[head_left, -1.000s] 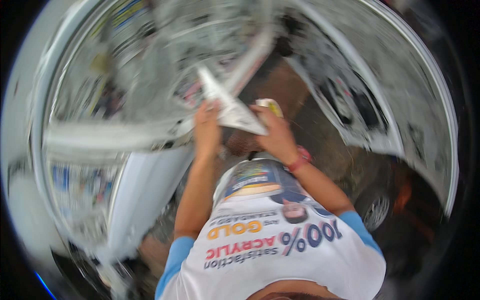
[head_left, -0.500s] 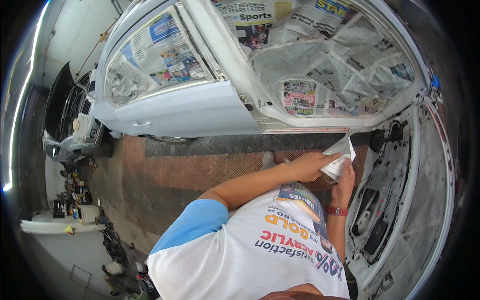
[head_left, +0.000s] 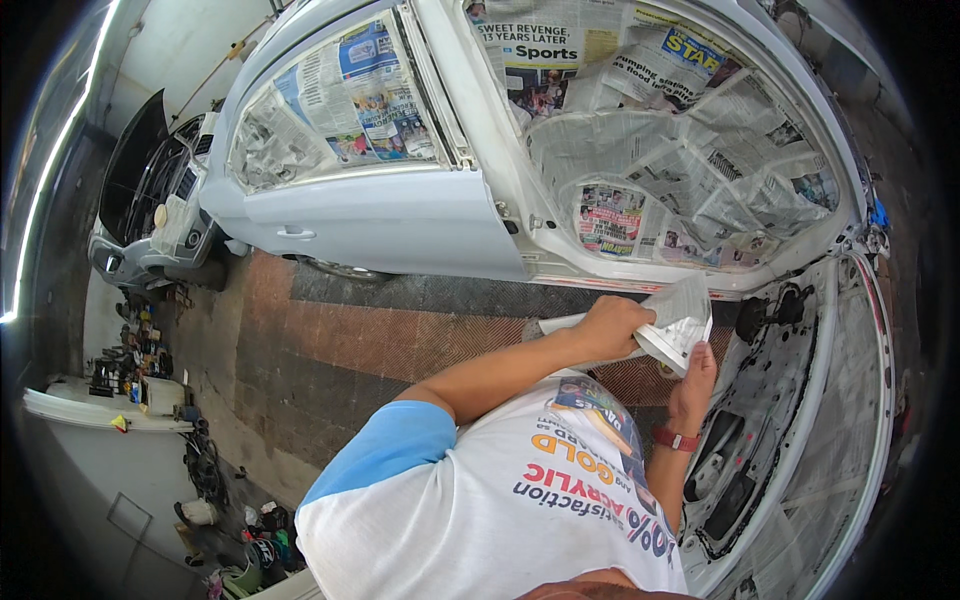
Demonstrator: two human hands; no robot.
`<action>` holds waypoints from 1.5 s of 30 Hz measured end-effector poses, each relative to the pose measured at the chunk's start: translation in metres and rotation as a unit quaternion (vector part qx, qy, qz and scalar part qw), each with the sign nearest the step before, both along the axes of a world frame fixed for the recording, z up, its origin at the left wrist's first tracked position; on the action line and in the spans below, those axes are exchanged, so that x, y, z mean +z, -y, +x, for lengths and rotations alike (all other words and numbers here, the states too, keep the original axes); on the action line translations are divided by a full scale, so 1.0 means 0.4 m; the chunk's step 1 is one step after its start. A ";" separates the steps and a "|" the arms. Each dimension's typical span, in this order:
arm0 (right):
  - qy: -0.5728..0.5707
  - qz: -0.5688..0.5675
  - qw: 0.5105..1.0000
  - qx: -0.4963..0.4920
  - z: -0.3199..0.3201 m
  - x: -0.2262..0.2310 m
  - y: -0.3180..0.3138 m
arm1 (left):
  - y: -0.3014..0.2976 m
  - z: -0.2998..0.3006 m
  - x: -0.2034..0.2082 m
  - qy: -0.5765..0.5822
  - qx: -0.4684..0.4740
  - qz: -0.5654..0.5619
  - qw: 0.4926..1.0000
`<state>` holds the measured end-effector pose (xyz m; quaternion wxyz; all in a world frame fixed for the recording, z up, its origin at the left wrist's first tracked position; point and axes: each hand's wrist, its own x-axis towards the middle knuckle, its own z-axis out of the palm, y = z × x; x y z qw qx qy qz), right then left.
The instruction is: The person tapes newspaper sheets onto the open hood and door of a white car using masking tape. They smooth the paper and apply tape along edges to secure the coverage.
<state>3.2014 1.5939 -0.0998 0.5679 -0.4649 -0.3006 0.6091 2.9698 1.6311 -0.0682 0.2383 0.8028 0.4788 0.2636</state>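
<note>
A folded sheet of newspaper (head_left: 678,312) hangs between my two hands, in front of the car's door opening. My left hand (head_left: 614,328) is closed on its left side, and a white strip of paper (head_left: 562,324) sticks out beyond the back of that hand. My right hand (head_left: 694,382) pinches the lower right corner, thumb and fingers pressed together. Behind the sheet runs the pale sill (head_left: 640,279) of the car. Newspaper masking (head_left: 650,165) covers the whole door opening above it.
At right an opened car door (head_left: 765,400) with bare inner metal stands close to my right arm. The shut light-grey door (head_left: 380,225) is at left, its window papered. Another car with a raised hood (head_left: 135,165) and a cluttered white bench (head_left: 100,408) lie farther left.
The newspaper has spread wider between my hands. My left hand has moved a little left, away from my right, and a strip of paper now shows behind it. The whole view has shifted slightly.
</note>
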 end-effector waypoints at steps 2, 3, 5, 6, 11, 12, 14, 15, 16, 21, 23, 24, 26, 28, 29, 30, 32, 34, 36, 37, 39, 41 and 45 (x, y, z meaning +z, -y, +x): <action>0.049 0.015 0.998 0.036 0.008 0.027 -0.001 | -0.005 -0.008 0.010 0.028 -0.016 0.004 0.999; 0.034 0.007 0.999 0.014 0.016 0.012 -0.002 | -0.012 -0.011 0.019 0.040 -0.030 0.007 0.999; 0.007 -0.009 1.000 -0.025 0.053 -0.039 -0.004 | -0.012 -0.020 0.076 0.039 -0.068 -0.045 0.996; -0.017 -0.028 0.999 -0.020 0.066 -0.031 -0.003 | -0.010 -0.027 0.111 0.035 -0.075 -0.079 0.993; 0.070 -0.002 0.997 -0.041 0.097 0.024 0.004 | -0.035 -0.052 0.059 0.139 0.033 -0.082 0.986; 0.079 0.002 0.996 -0.051 0.103 0.034 0.007 | -0.041 -0.065 0.063 0.164 0.092 -0.125 0.974; 0.130 0.008 0.990 -0.049 0.137 0.040 0.010 | -0.053 -0.090 0.023 0.235 0.169 -0.112 0.951; 0.154 0.012 0.987 -0.049 0.152 0.046 0.009 | -0.047 -0.104 0.033 0.196 0.169 -0.107 0.960; 0.191 0.016 0.981 -0.024 0.160 0.058 0.007 | -0.033 -0.129 0.055 0.158 0.170 -0.102 0.967; 0.272 0.039 0.948 0.162 0.153 0.092 -0.016 | 0.009 -0.159 0.142 0.093 0.024 -0.130 0.987; 0.189 0.080 0.964 0.170 0.039 0.128 -0.016 | 0.037 -0.125 0.144 0.137 -0.051 -0.129 0.981; 0.142 0.096 0.976 0.137 -0.035 0.150 -0.020 | 0.049 -0.109 0.153 0.122 -0.078 -0.128 0.981; 0.062 0.091 0.986 0.124 -0.127 0.162 -0.010 | 0.079 -0.081 0.164 0.126 -0.064 -0.104 0.984; 0.038 0.083 0.980 0.177 -0.158 0.157 0.002 | 0.088 -0.069 0.177 0.154 0.000 -0.129 0.980; 0.091 0.108 0.981 0.137 -0.163 0.159 0.004 | 0.087 -0.074 0.181 0.164 0.029 -0.177 0.970; 0.145 0.135 0.975 0.100 -0.164 0.170 0.002 | 0.087 -0.090 0.158 0.160 0.051 -0.188 0.968; 0.176 0.158 0.970 0.050 -0.146 0.245 -0.016 | 0.068 -0.157 0.110 0.106 -0.011 -0.105 0.989; 0.274 0.170 0.945 -0.052 -0.111 0.322 -0.037 | 0.064 -0.191 0.106 0.054 -0.054 -0.051 0.996; 0.351 0.259 0.899 -0.044 -0.111 0.419 -0.046 | 0.074 -0.189 0.185 -0.043 -0.194 -0.109 0.974; 0.386 0.302 0.871 -0.037 -0.126 0.463 -0.049 | 0.086 -0.198 0.210 -0.093 -0.258 -0.136 0.952; 0.423 0.337 0.838 0.072 -0.218 0.559 -0.059 | 0.156 -0.177 0.136 0.022 -0.386 -0.185 0.903; 0.469 0.369 0.785 0.166 -0.348 0.610 -0.068 | 0.218 -0.158 0.163 0.066 -0.511 -0.239 0.823; 0.525 0.444 0.674 0.271 -0.625 0.621 -0.092 | 0.288 -0.250 0.244 0.127 -0.599 -0.355 0.706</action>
